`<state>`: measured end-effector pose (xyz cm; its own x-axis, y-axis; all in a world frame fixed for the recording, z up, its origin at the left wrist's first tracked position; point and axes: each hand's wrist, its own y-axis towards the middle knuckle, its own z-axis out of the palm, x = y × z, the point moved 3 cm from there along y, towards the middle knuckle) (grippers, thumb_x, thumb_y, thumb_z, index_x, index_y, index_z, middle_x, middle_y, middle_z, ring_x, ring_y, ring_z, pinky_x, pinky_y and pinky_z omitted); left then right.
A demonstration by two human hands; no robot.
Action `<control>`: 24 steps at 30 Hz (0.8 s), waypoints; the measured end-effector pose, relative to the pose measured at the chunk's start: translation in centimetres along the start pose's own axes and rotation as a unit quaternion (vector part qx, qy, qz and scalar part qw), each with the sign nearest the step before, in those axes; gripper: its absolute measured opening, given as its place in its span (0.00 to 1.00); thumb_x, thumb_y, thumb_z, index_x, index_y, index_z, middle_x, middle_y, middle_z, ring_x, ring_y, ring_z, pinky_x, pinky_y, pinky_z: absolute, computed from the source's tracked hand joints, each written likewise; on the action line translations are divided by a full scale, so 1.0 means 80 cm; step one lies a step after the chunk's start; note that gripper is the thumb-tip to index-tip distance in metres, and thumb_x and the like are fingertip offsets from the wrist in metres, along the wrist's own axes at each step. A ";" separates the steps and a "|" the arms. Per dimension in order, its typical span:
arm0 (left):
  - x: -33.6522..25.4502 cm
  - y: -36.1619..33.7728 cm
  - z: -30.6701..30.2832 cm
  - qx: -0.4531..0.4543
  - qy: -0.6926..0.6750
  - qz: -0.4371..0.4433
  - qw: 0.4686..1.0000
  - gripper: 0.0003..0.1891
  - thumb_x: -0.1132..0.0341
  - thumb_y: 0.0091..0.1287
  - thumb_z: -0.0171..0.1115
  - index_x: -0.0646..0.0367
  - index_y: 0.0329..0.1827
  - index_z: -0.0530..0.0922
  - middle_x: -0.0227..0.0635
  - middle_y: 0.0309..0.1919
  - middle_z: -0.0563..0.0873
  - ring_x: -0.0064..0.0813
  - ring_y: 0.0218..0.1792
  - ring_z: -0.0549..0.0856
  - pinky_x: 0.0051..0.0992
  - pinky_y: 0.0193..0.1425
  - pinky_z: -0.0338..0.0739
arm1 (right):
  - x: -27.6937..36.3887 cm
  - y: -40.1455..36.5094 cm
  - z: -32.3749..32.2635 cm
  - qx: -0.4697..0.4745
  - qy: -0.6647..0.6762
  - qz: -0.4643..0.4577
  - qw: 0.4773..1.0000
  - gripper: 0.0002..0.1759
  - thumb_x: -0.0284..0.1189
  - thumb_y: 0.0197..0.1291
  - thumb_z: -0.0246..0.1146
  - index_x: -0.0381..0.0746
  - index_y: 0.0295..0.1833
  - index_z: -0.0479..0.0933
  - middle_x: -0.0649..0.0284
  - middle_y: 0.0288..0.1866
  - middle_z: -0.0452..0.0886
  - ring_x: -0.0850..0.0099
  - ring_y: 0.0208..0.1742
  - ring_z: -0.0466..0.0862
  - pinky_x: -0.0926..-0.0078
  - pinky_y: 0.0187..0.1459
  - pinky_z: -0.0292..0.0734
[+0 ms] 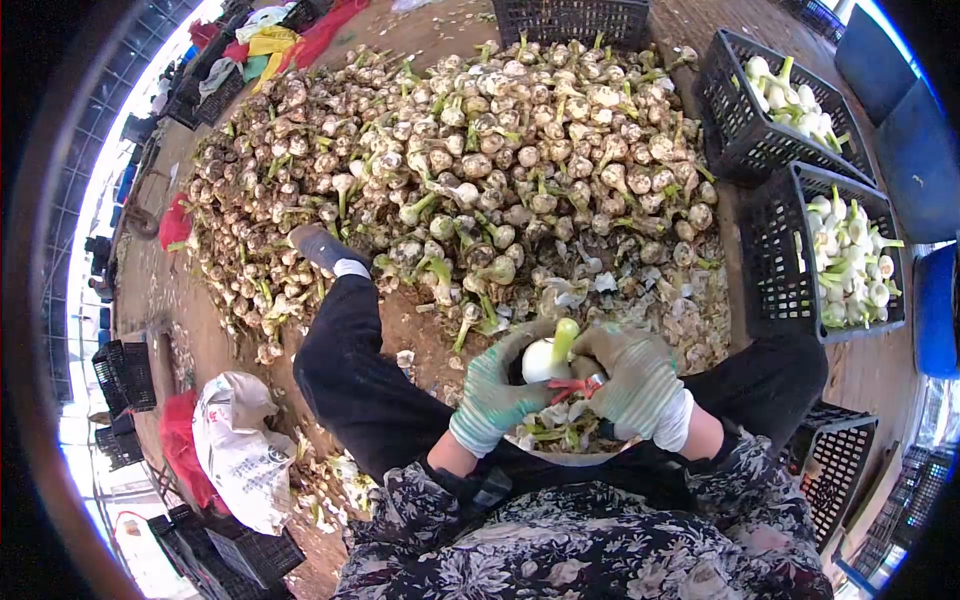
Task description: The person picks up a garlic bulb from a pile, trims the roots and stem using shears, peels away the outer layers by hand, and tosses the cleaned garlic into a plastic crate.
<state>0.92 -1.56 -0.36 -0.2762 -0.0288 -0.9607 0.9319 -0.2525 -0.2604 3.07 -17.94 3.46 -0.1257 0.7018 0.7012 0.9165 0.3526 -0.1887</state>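
Person seated, lower centre of frame, both hands gloved. Garlic bulb (543, 362), white with a short green stem, sits between the hands just below frame centre, above the lap. Left hand (503, 388): fingers clamped on the bulb from its left side. Right hand (635, 378): fingers curled closed on a small red tool (572, 385) with a bit of metal, right at the bulb's lower right; exact tool type unclear. Basin (570, 460) in the lap under the hands, holding green and pale trimmings (560, 434). Big heap of dirty garlic (470, 150) covers the floor (410, 315) across upper centre; left shoe (320, 248) touches its near edge. Upper right: two black crates, the farther one (733, 118) and the nearer one (778, 262), both loaded with clean white bulbs. White sack (240, 450) stands lower left, red mesh (180, 445) beside it.
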 end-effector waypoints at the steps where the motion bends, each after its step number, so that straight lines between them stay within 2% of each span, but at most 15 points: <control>1: -0.005 -0.002 -0.002 0.000 0.000 0.000 1.000 0.36 0.77 0.43 0.69 0.67 0.59 0.66 0.39 0.50 0.76 0.28 0.50 0.77 0.28 0.55 0.72 | 0.004 0.000 -0.002 0.026 -0.034 0.012 0.999 0.10 0.31 0.51 0.57 0.41 0.38 0.79 0.56 0.33 0.80 0.57 0.36 0.79 0.63 0.39 0.74; 3: -0.010 -0.006 0.000 0.064 -0.193 -0.078 0.976 0.35 0.78 0.42 0.68 0.66 0.59 0.66 0.38 0.48 0.77 0.28 0.48 0.78 0.27 0.54 0.73 | -0.024 0.000 0.008 -0.015 -0.057 -0.032 0.998 0.11 0.30 0.50 0.57 0.38 0.39 0.78 0.55 0.32 0.80 0.61 0.34 0.81 0.67 0.35 0.75; 5: -0.011 -0.004 -0.003 0.066 -0.213 -0.073 0.972 0.35 0.79 0.42 0.67 0.66 0.59 0.67 0.37 0.46 0.79 0.28 0.46 0.79 0.26 0.52 0.74 | -0.086 0.013 0.014 -0.080 0.215 0.064 0.971 0.13 0.32 0.51 0.60 0.36 0.40 0.77 0.57 0.33 0.81 0.69 0.35 0.81 0.74 0.35 0.75; 6: -0.008 -0.003 -0.007 0.055 -0.210 -0.085 0.972 0.36 0.74 0.43 0.68 0.67 0.59 0.65 0.37 0.46 0.79 0.29 0.46 0.79 0.26 0.51 0.74 | -0.067 0.008 0.003 -0.027 0.326 0.111 0.938 0.15 0.34 0.52 0.63 0.35 0.41 0.76 0.60 0.34 0.81 0.74 0.38 0.80 0.77 0.38 0.74; 7: -0.004 -0.002 -0.009 0.045 -0.207 -0.099 0.972 0.38 0.70 0.44 0.70 0.67 0.60 0.64 0.38 0.47 0.79 0.30 0.45 0.80 0.26 0.50 0.74 | -0.061 0.005 0.004 -0.025 0.326 0.111 0.938 0.15 0.34 0.52 0.63 0.35 0.41 0.76 0.60 0.34 0.81 0.74 0.38 0.80 0.77 0.38 0.74; 9: -0.001 0.003 -0.007 0.038 -0.180 -0.083 0.979 0.36 0.69 0.45 0.69 0.67 0.60 0.65 0.38 0.48 0.79 0.29 0.46 0.80 0.26 0.50 0.75 | -0.045 -0.004 0.010 0.000 0.480 0.019 0.877 0.18 0.39 0.52 0.64 0.35 0.41 0.76 0.64 0.34 0.80 0.75 0.40 0.79 0.77 0.40 0.74; 11: -0.004 0.005 -0.004 -0.004 -0.064 -0.038 0.997 0.35 0.69 0.46 0.69 0.67 0.59 0.66 0.38 0.49 0.78 0.27 0.48 0.78 0.26 0.52 0.74 | -0.028 -0.005 0.015 -0.048 0.427 0.001 0.903 0.18 0.38 0.52 0.63 0.36 0.43 0.76 0.60 0.33 0.81 0.69 0.39 0.81 0.73 0.40 0.74; 13: 0.004 0.004 -0.005 -0.022 -0.052 -0.002 0.998 0.35 0.70 0.45 0.71 0.68 0.58 0.67 0.39 0.51 0.77 0.26 0.50 0.77 0.27 0.54 0.72 | -0.011 -0.003 0.014 -0.057 0.121 -0.030 0.990 0.15 0.36 0.50 0.61 0.39 0.41 0.77 0.55 0.32 0.80 0.61 0.37 0.80 0.66 0.39 0.73; 15: 0.002 0.002 -0.005 -0.018 -0.021 0.044 0.999 0.34 0.76 0.44 0.70 0.67 0.58 0.67 0.39 0.51 0.75 0.28 0.51 0.76 0.28 0.56 0.71 | -0.007 -0.003 0.013 -0.050 0.090 -0.022 0.994 0.13 0.34 0.49 0.60 0.39 0.39 0.76 0.54 0.31 0.79 0.58 0.36 0.79 0.65 0.39 0.73; 17: 0.001 0.000 -0.008 -0.008 -0.044 0.016 0.999 0.35 0.75 0.43 0.71 0.67 0.58 0.68 0.38 0.51 0.76 0.28 0.51 0.76 0.28 0.57 0.70 | -0.006 -0.003 0.014 -0.035 0.025 -0.004 0.999 0.09 0.30 0.47 0.59 0.41 0.36 0.76 0.53 0.29 0.78 0.54 0.34 0.77 0.61 0.38 0.72; 19: -0.006 -0.004 -0.003 0.045 -0.154 -0.061 0.985 0.36 0.74 0.41 0.72 0.66 0.58 0.68 0.37 0.50 0.76 0.27 0.50 0.76 0.28 0.56 0.71 | -0.029 -0.001 0.021 -0.039 -0.003 -0.007 0.999 0.10 0.29 0.48 0.60 0.38 0.38 0.75 0.54 0.31 0.79 0.57 0.34 0.79 0.65 0.37 0.73; 21: -0.003 -0.002 0.000 0.067 -0.157 -0.061 0.983 0.37 0.74 0.42 0.71 0.66 0.59 0.67 0.37 0.50 0.76 0.26 0.50 0.76 0.27 0.55 0.71 | -0.053 0.004 0.027 -0.044 0.222 0.062 0.972 0.12 0.28 0.49 0.61 0.36 0.40 0.74 0.56 0.35 0.80 0.66 0.34 0.80 0.71 0.37 0.74; 22: -0.002 0.000 0.001 0.080 -0.220 -0.088 0.968 0.39 0.71 0.42 0.71 0.67 0.61 0.64 0.38 0.51 0.76 0.28 0.51 0.76 0.26 0.56 0.71 | -0.059 0.004 0.025 -0.015 0.303 0.067 0.950 0.17 0.31 0.50 0.64 0.36 0.45 0.73 0.57 0.39 0.80 0.73 0.38 0.80 0.77 0.40 0.74; 23: -0.001 0.001 0.003 0.092 -0.282 -0.115 0.948 0.41 0.69 0.43 0.72 0.68 0.62 0.61 0.39 0.53 0.75 0.29 0.52 0.76 0.26 0.57 0.70 | -0.059 0.004 0.028 -0.015 0.304 0.067 0.950 0.17 0.31 0.50 0.64 0.36 0.45 0.73 0.57 0.39 0.80 0.73 0.38 0.80 0.77 0.40 0.74; 24: -0.001 0.003 0.002 0.108 -0.272 -0.098 0.951 0.41 0.69 0.46 0.69 0.66 0.64 0.59 0.38 0.53 0.74 0.29 0.52 0.76 0.25 0.58 0.69 | -0.058 0.004 0.032 -0.015 0.466 0.059 0.883 0.20 0.34 0.51 0.64 0.36 0.48 0.72 0.58 0.41 0.80 0.73 0.39 0.80 0.77 0.42 0.74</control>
<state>1.10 -1.77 -0.35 -0.5758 -0.4423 -0.6876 0.7959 -0.4954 -0.3479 2.96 -19.47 -1.59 0.3259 -0.0862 0.9415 0.9136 0.2850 -0.2901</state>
